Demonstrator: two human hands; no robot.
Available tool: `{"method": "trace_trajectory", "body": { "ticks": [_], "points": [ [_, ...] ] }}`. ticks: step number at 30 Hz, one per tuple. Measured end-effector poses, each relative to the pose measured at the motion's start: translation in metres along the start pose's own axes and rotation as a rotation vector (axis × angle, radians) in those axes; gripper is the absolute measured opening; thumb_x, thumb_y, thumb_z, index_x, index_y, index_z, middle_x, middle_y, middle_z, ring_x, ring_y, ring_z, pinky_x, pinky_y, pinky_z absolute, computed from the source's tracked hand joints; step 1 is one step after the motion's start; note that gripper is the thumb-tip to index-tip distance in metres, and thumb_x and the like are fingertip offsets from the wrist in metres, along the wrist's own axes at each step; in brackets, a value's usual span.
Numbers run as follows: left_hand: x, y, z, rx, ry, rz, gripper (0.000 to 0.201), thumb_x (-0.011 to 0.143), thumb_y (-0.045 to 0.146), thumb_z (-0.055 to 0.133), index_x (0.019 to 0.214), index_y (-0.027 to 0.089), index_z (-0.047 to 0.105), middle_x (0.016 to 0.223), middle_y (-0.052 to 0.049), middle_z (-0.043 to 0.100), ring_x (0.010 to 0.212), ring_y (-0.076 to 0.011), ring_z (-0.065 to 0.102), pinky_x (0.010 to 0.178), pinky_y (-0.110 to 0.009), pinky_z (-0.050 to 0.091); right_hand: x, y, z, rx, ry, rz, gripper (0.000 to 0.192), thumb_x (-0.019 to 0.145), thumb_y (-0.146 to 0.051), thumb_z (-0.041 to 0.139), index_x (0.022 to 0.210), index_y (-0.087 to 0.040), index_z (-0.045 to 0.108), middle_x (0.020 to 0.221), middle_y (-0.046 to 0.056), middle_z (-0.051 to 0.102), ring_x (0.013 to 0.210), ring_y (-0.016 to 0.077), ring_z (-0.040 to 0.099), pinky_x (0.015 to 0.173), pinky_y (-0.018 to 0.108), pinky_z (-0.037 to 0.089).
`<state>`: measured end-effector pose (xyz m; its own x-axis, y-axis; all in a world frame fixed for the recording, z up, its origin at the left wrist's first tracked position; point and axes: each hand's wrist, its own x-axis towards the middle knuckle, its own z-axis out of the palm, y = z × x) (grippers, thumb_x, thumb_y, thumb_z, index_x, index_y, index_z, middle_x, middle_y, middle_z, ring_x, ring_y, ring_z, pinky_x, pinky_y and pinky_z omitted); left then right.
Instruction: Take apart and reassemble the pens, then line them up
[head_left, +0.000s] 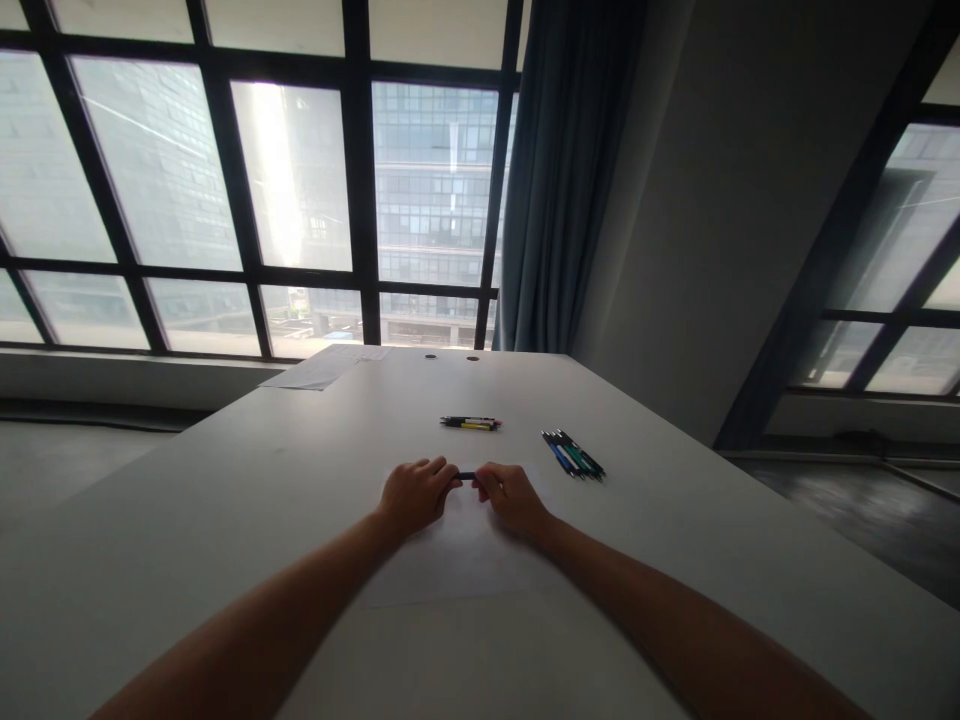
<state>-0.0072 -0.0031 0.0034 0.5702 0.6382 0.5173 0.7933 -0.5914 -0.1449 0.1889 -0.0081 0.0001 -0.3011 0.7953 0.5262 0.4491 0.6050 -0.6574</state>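
One slim, dark pen (pixel 466 475) is what I see from where I stand, stretched between the person's left hand (pixel 420 492) and right hand (pixel 514 497). Each hand is curled around an end, so only a short stretch shows in the gap between them. I'd judge it light and stiff, probably hard plastic, not fragile in ordinary handling, though a smooth round barrel could twist or slip in loose fingers. The ends give the surest hold, thumb against fingertips, just as the hands have it.

Its long axis runs crosswise, from the left hand to the right, close to level. Which end is the tip I can't tell, as both are covered. It is over the far part of a white sheet (pixel 450 570) that reaches back under the wrists on the bench (pixel 225 560); whether it touches the paper I can't make out. Just beyond the hands lies a small row of pens (pixel 471 424), also crosswise, and to the right of the right hand a slanted group of blue, green and black pens (pixel 573 455).
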Motion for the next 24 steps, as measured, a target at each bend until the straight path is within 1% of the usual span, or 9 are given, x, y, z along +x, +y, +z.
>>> {"method": "trace_trajectory", "body": {
  "ticks": [5, 8, 10, 12, 14, 16, 18, 20, 24],
  "points": [
    [-0.001, 0.001, -0.001, -0.017, -0.063, -0.012, 0.028, 0.098, 0.035, 0.035, 0.096, 0.021, 0.059, 0.086, -0.003, 0.066, 0.071, -0.016, 0.062, 0.053, -0.025, 0.036, 0.0, 0.0, -0.001, -0.102, 0.012, -0.065, 0.038, 0.094, -0.036, 0.044, 0.07, -0.017, 0.066, 0.062, 0.003, 0.064, 0.057, 0.014, 0.055, 0.061, 0.026, 0.042],
    [0.0, 0.001, -0.002, -0.015, -0.087, -0.036, 0.028, 0.098, 0.034, 0.035, 0.096, 0.02, 0.059, 0.087, -0.003, 0.067, 0.072, -0.0167, 0.063, 0.053, -0.025, 0.036, 0.0, 0.003, -0.001, -0.092, 0.035, -0.101, 0.021, 0.088, -0.033, 0.056, 0.091, -0.018, 0.07, 0.081, 0.005, 0.07, 0.067, 0.0158, 0.06, 0.068, 0.028, 0.046],
    [0.001, 0.0, -0.002, -0.031, -0.081, -0.068, 0.028, 0.098, 0.034, 0.035, 0.097, 0.02, 0.059, 0.088, -0.003, 0.067, 0.073, -0.0166, 0.063, 0.054, -0.025, 0.036, 0.0, 0.006, 0.001, -0.08, 0.075, -0.08, 0.03, 0.083, -0.038, 0.063, 0.105, -0.018, 0.066, 0.094, 0.007, 0.07, 0.068, 0.0158, 0.06, 0.067, 0.028, 0.047],
    [0.001, 0.0, -0.002, -0.051, -0.069, -0.086, 0.029, 0.099, 0.035, 0.035, 0.098, 0.021, 0.059, 0.088, -0.003, 0.067, 0.073, -0.0162, 0.063, 0.055, -0.024, 0.037, 0.0, 0.009, 0.002, -0.082, 0.096, -0.03, 0.032, 0.086, -0.043, 0.058, 0.102, -0.017, 0.066, 0.091, 0.007, 0.07, 0.066, 0.0152, 0.06, 0.064, 0.027, 0.046],
    [0.001, -0.001, -0.002, -0.057, -0.066, -0.089, 0.029, 0.099, 0.036, 0.034, 0.097, 0.021, 0.06, 0.088, -0.003, 0.067, 0.073, -0.016, 0.063, 0.055, -0.024, 0.037, 0.0, 0.01, 0.003, -0.083, 0.087, 0.015, 0.036, 0.093, -0.044, 0.046, 0.087, -0.016, 0.068, 0.078, 0.005, 0.068, 0.064, 0.015, 0.059, 0.062, 0.027, 0.045],
    [0.001, -0.001, -0.002, -0.057, -0.064, -0.091, 0.03, 0.099, 0.037, 0.034, 0.096, 0.021, 0.06, 0.088, -0.003, 0.067, 0.073, -0.0161, 0.063, 0.055, -0.024, 0.037, 0.0, 0.011, 0.003, -0.082, 0.084, 0.022, 0.037, 0.094, -0.041, 0.044, 0.078, -0.017, 0.066, 0.07, 0.004, 0.066, 0.063, 0.015, 0.058, 0.063, 0.027, 0.044],
    [0.0, -0.001, -0.002, -0.063, -0.056, -0.092, 0.03, 0.099, 0.037, 0.034, 0.096, 0.021, 0.06, 0.087, -0.003, 0.067, 0.073, -0.0164, 0.063, 0.055, -0.024, 0.037, 0.0, 0.011, 0.003, -0.07, 0.104, -0.005, 0.024, 0.089, -0.039, 0.054, 0.087, -0.017, 0.064, 0.077, 0.004, 0.067, 0.065, 0.015, 0.058, 0.065, 0.027, 0.045],
    [0.0, -0.001, -0.002, -0.074, -0.05, -0.087, 0.03, 0.098, 0.037, 0.034, 0.096, 0.021, 0.06, 0.087, -0.003, 0.067, 0.073, -0.0165, 0.064, 0.055, -0.025, 0.037, 0.0, 0.01, 0.003, -0.053, 0.116, -0.021, 0.025, 0.085, -0.039, 0.059, 0.098, -0.017, 0.062, 0.085, 0.005, 0.067, 0.067, 0.015, 0.058, 0.065, 0.027, 0.046],
    [0.001, 0.0, -0.003, -0.067, -0.071, -0.079, 0.03, 0.098, 0.037, 0.035, 0.096, 0.021, 0.06, 0.087, -0.003, 0.067, 0.073, -0.0169, 0.063, 0.056, -0.025, 0.038, 0.0, 0.01, 0.004, -0.066, 0.083, 0.012, 0.03, 0.092, -0.039, 0.047, 0.08, -0.017, 0.064, 0.072, 0.004, 0.065, 0.064, 0.0147, 0.057, 0.064, 0.027, 0.044]
  ]
}}
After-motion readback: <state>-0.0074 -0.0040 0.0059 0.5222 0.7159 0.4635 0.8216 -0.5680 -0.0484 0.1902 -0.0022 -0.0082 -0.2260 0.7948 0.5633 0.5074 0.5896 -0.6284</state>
